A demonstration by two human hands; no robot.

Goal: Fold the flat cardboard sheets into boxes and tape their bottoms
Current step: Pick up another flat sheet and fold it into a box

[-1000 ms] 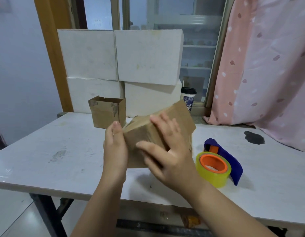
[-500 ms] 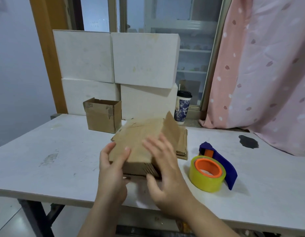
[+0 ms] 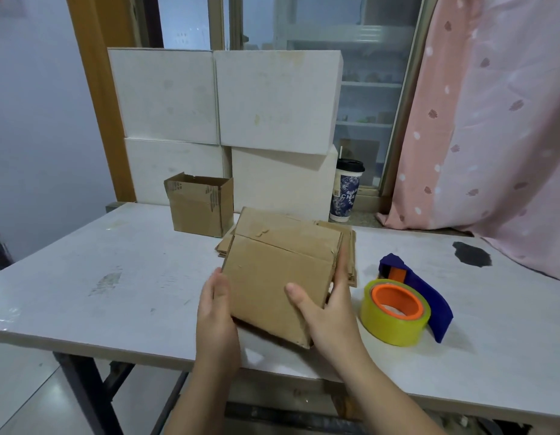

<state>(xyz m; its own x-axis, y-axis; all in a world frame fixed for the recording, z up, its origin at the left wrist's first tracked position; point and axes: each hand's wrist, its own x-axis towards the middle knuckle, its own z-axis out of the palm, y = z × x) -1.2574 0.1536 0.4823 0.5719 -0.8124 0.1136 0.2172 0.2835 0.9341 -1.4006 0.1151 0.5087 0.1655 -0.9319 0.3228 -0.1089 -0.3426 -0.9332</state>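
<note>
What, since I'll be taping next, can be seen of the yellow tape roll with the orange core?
The yellow tape roll is a thick ring of glossy, translucent-looking tape on an orange plastic core. It rests on the white table, opening facing up toward the camera, against a dark blue dispenser behind it. It lies right of the right hand; no hand touches it.

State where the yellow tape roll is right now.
In the head view, the yellow tape roll lies on the white table, just right of the right hand holding the cardboard box, against the blue dispenser.
</note>
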